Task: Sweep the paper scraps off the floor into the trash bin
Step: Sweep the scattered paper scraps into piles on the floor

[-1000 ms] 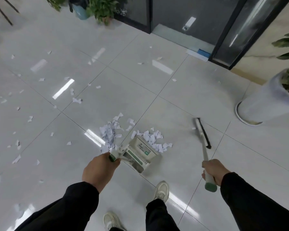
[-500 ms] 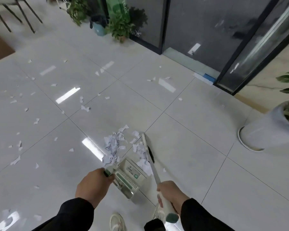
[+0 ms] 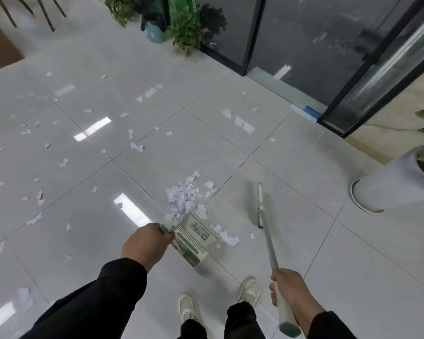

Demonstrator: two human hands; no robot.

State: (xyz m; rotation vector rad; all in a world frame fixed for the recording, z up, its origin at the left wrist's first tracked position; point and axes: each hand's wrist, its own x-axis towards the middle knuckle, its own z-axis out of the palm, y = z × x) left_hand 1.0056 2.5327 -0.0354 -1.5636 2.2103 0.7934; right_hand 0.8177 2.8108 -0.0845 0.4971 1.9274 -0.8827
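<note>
Scraps (image 3: 184, 199) litter glossy grey tiles (image 3: 291, 148); grips clench dustpan (image 3: 196, 241) and broom (image 3: 267, 231).

dustpan (image 3: 196, 238): 1 | broom (image 3: 267, 231): 1 | potted plants (image 3: 186, 33): 3 | paper scraps (image 3: 181, 199): many

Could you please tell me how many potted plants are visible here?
3: a plant in a blue pot and a small plant beside it by the glass door, plus a large white planter at right.
</note>
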